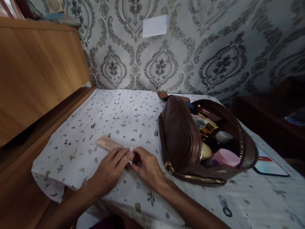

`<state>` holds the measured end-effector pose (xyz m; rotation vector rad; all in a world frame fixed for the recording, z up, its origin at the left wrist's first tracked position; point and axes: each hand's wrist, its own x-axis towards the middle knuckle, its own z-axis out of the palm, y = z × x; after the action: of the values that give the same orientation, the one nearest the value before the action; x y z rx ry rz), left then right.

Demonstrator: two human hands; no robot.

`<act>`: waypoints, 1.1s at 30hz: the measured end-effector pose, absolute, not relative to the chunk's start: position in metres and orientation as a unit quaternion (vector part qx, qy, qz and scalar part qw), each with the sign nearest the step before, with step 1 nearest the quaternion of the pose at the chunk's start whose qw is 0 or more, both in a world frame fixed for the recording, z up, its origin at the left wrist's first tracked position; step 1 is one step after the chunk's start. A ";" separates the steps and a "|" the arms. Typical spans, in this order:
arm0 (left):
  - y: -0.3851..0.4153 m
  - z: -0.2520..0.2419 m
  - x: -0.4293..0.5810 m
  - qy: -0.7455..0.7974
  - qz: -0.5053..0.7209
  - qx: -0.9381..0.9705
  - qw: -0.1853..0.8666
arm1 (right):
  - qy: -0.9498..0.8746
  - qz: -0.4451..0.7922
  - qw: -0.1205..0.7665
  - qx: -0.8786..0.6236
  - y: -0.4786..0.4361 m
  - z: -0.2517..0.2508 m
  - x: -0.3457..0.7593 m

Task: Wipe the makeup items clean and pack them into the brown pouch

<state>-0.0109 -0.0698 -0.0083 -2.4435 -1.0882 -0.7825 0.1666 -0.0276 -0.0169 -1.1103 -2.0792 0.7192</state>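
A flat peach-coloured squeeze tube (109, 143) with small print lies low over the patterned cloth, its wide crimped end pointing left. My left hand (111, 168) is closed around its right part, fingers over the top. At the tube's other end, my right hand (148, 167) is pinched, thumb and forefinger together, close against the left fingertips. What those fingers grip is mostly hidden; a small pale bit shows between the hands. Just right of them stands a brown leather cosmetic bag (177, 135), unzipped, with several cosmetics inside, among them a pink-lidded container (227, 158).
White cloth with a leaf print (120, 110) covers the table. A phone or tablet (272, 164) lies behind the bag's right side. Along the left runs a wooden panel (29, 85). The patterned wall (160, 64) closes off the back.
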 end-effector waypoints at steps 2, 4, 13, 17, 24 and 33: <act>-0.067 -0.009 -0.015 -0.398 -0.274 -0.856 0.183 | -0.793 0.287 0.332 -0.422 -0.027 -0.017 0.166; -0.064 -0.008 -0.022 -0.410 -0.268 -0.852 0.184 | -0.792 0.296 0.329 -0.421 -0.027 -0.018 0.166; -0.056 -0.008 -0.058 -0.471 -0.233 -0.828 0.196 | -0.786 0.312 0.303 -0.439 -0.029 -0.011 0.167; -0.053 -0.011 -0.076 -0.519 -0.207 -0.806 0.194 | -0.788 0.312 0.299 -0.438 -0.029 -0.012 0.167; -0.050 -0.019 -0.100 -0.575 -0.187 -0.772 0.196 | -0.801 0.294 0.309 -0.420 -0.030 -0.014 0.170; -0.051 -0.018 -0.099 -0.574 -0.193 -0.770 0.198 | -0.775 0.348 0.308 -0.428 -0.030 -0.003 0.171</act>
<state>-0.0985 -0.0512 -0.0178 -2.1561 -1.6077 -0.5394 0.1714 -0.0301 -0.0033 -1.1330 -2.0493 0.9204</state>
